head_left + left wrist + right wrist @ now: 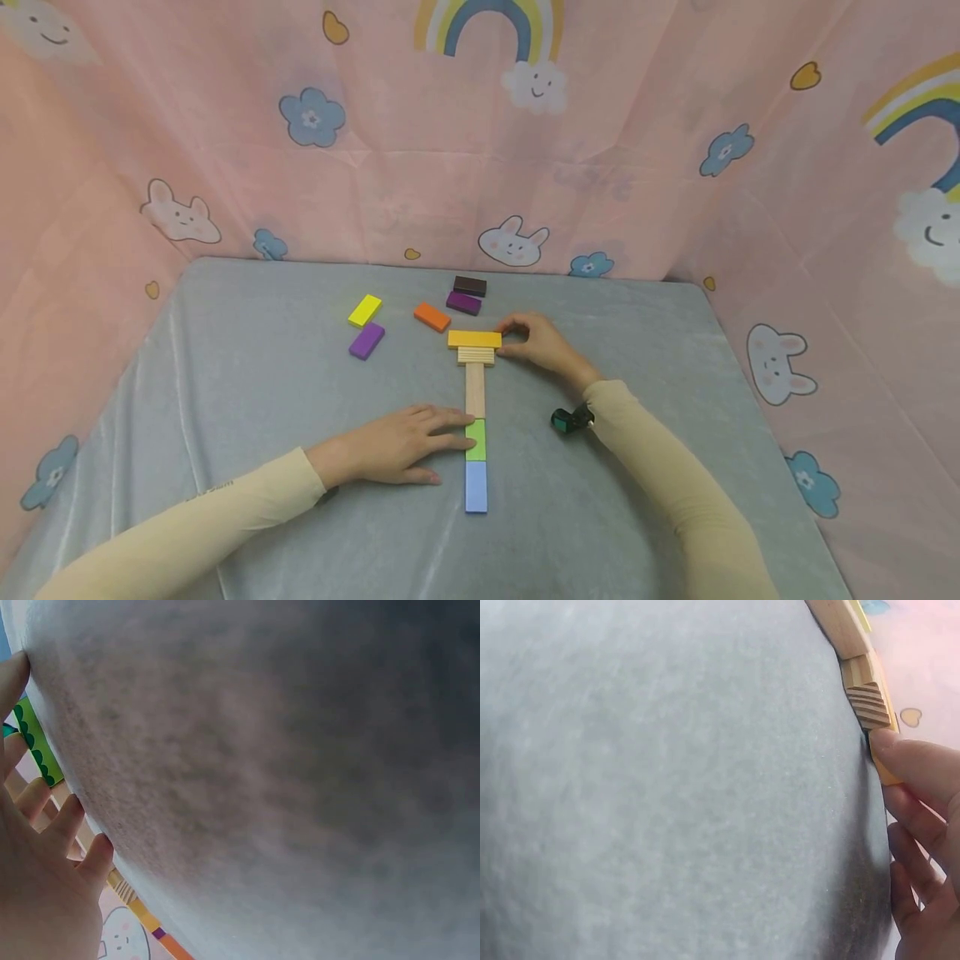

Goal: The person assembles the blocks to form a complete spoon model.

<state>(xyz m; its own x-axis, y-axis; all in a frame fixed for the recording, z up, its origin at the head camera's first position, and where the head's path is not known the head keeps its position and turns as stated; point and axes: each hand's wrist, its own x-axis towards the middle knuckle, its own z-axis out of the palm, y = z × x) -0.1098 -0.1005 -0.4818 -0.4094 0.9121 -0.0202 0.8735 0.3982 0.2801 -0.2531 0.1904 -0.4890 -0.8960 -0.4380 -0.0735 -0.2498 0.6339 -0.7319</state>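
A row of wooden blocks runs away from me down the middle of the table. Nearest is a blue block (476,487), then a green block (476,440), a plain wood block (475,390) and a striped wood piece (476,356). Crosswise at the far end lies a yellow-orange block (474,339). My right hand (546,343) pinches the right end of that crosswise block between thumb (904,754) and index finger. From the left, my left hand (401,443) reaches in with extended fingers, and its fingertips touch the green block. Its palm side shows in the left wrist view.
Loose blocks lie beyond the row: a yellow block (365,311), a violet block (367,342), an orange block (432,317), a dark purple block (463,302) and a dark brown block (470,286). A grey cloth (285,350) covers the table; a pink curtain (405,167) hangs behind.
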